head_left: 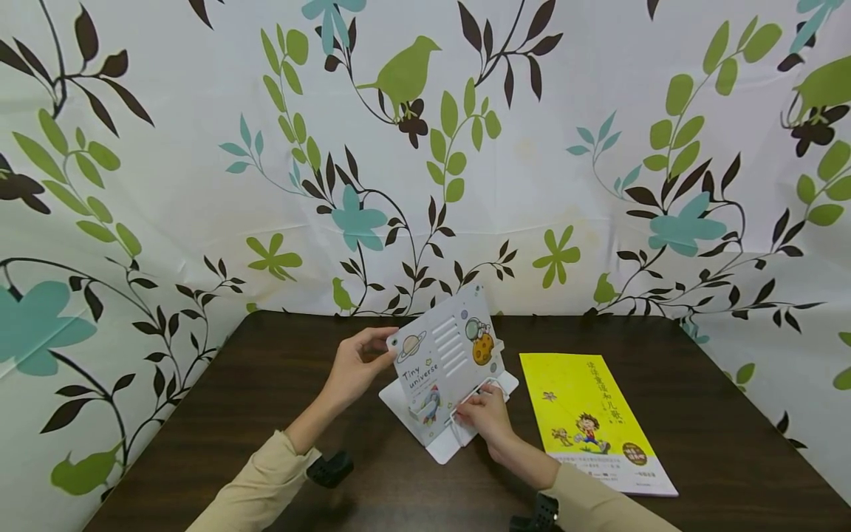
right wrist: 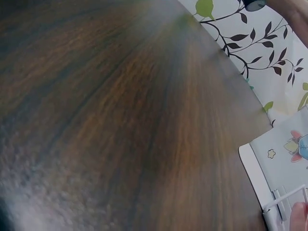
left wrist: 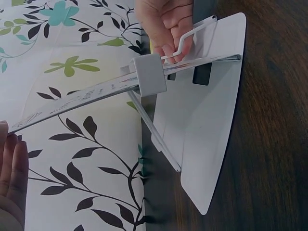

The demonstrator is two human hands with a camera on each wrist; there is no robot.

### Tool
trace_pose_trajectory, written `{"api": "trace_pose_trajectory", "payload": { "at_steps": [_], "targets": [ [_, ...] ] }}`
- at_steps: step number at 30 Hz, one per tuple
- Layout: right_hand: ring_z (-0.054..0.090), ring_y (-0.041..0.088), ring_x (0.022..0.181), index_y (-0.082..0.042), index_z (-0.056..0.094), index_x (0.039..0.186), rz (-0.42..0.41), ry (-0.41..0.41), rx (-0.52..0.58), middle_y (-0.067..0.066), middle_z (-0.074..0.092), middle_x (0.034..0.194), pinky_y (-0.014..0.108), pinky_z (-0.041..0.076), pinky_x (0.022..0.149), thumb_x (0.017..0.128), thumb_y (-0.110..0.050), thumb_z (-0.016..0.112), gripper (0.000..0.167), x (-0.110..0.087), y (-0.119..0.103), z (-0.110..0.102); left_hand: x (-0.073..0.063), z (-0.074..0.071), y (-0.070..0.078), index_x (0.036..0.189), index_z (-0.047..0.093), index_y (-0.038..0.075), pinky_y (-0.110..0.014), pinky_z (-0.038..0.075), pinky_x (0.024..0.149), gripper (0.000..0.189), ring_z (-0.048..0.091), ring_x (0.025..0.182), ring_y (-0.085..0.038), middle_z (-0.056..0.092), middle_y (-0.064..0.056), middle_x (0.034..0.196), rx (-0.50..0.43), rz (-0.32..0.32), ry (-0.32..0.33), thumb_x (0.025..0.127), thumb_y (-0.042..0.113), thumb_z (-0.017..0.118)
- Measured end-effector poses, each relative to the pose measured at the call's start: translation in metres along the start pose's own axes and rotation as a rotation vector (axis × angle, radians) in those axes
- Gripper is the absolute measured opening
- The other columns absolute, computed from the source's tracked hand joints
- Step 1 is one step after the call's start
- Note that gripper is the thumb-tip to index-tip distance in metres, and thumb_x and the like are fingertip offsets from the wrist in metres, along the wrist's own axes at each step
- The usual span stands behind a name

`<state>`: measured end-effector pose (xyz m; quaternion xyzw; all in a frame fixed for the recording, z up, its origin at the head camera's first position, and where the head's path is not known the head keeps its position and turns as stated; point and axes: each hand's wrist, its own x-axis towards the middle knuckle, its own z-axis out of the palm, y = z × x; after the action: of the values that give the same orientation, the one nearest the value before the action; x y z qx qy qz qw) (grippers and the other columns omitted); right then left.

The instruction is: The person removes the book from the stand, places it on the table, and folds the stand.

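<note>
A white book stand (head_left: 435,355) printed "Tiny universe", with planets, a rocket and an astronaut, stands on the table with its panel tilted up from a flat base (left wrist: 207,125). My left hand (head_left: 355,362) pinches the panel's upper left corner between thumb and fingers. Low at the stand's front, my right hand (head_left: 488,414) grips the white wire page holder (head_left: 459,428). The left wrist view shows the right hand's curled fingers (left wrist: 173,33) at this bent wire, and a prop behind the panel. In the right wrist view only a fingertip (right wrist: 299,216) shows at the wire.
A yellow book (head_left: 578,414) with a cartoon child on its cover lies flat on the dark wooden table (head_left: 266,399), right of the stand. Behind the table's back edge hangs a white cloth (head_left: 505,185) patterned with leaves and birds.
</note>
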<state>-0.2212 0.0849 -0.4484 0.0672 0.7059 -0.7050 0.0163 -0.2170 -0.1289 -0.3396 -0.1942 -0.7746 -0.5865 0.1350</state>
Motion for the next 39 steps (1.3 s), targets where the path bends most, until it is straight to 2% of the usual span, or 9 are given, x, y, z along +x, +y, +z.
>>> {"api": "trace_pose_trajectory", "payload": {
  "at_steps": [5,11,16,19,24,31,35,39],
  "targets": [
    [0.056,0.010,0.061,0.014,0.021,0.122,-0.011,-0.031,-0.011,0.009,0.054,0.077,0.022,0.051,0.059,0.077,0.008,0.061,0.061,0.001,-0.001,-0.002,-0.003,0.000,0.001,0.107,0.060,-0.009,-0.021,0.049,0.065,0.031,0.060,0.075,-0.011,0.064,-0.024,0.089,-0.004,-0.011,0.016,0.077,-0.009,0.064],
    [0.056,0.012,0.064,0.013,0.025,0.123,-0.004,-0.077,-0.045,0.011,0.055,0.079,0.025,0.053,0.063,0.077,0.008,0.062,0.059,0.008,-0.002,-0.007,-0.009,0.004,0.002,0.107,0.059,-0.011,-0.023,0.050,0.062,0.033,0.060,0.075,-0.016,0.063,-0.025,0.087,-0.043,0.009,0.030,0.075,-0.011,0.065],
    [0.057,0.013,0.065,0.012,0.028,0.124,0.007,-0.120,-0.073,0.012,0.055,0.082,0.026,0.052,0.065,0.075,0.007,0.062,0.059,0.018,-0.003,-0.013,-0.014,0.010,0.001,0.107,0.059,-0.011,-0.021,0.050,0.063,0.034,0.059,0.076,-0.014,0.062,-0.025,0.090,-0.094,0.033,0.057,0.074,-0.013,0.065],
    [0.057,0.014,0.067,0.010,0.031,0.125,0.021,-0.151,-0.106,0.011,0.056,0.083,0.027,0.052,0.067,0.075,0.005,0.064,0.061,0.024,-0.003,-0.017,-0.016,0.015,-0.007,0.107,0.060,-0.010,-0.020,0.051,0.063,0.035,0.060,0.075,-0.012,0.062,-0.024,0.089,-0.137,0.051,0.081,0.073,-0.012,0.066],
    [0.056,0.015,0.070,0.010,0.032,0.128,0.016,-0.231,-0.126,0.011,0.058,0.085,0.029,0.051,0.069,0.076,0.004,0.063,0.061,0.035,-0.005,-0.025,-0.019,0.025,-0.022,0.107,0.062,-0.004,-0.023,0.052,0.061,0.035,0.060,0.071,-0.008,0.062,-0.020,0.088,-0.160,0.084,0.127,0.073,-0.007,0.070],
    [0.055,0.017,0.078,0.005,0.032,0.133,0.050,-0.332,-0.159,0.014,0.057,0.094,0.031,0.051,0.076,0.080,0.004,0.058,0.059,0.046,-0.012,-0.034,-0.025,0.041,-0.016,0.104,0.064,-0.001,-0.022,0.052,0.062,0.036,0.060,0.075,-0.010,0.064,-0.015,0.093,-0.150,0.106,0.208,0.070,-0.006,0.072],
    [0.055,0.018,0.080,0.003,0.033,0.135,0.067,-0.365,-0.175,0.013,0.056,0.096,0.032,0.050,0.077,0.082,0.005,0.056,0.058,0.051,-0.014,-0.037,-0.028,0.049,-0.014,0.103,0.064,-0.001,-0.021,0.051,0.062,0.035,0.059,0.076,-0.009,0.063,-0.015,0.092,-0.151,0.120,0.237,0.070,-0.005,0.073],
    [0.055,0.019,0.082,0.002,0.033,0.135,0.085,-0.374,-0.186,0.014,0.056,0.096,0.033,0.050,0.080,0.082,0.005,0.055,0.058,0.057,-0.014,-0.040,-0.030,0.057,-0.012,0.103,0.063,-0.001,-0.022,0.051,0.062,0.035,0.060,0.075,-0.014,0.063,-0.015,0.092,-0.155,0.123,0.258,0.070,-0.005,0.073]
  ]
}}
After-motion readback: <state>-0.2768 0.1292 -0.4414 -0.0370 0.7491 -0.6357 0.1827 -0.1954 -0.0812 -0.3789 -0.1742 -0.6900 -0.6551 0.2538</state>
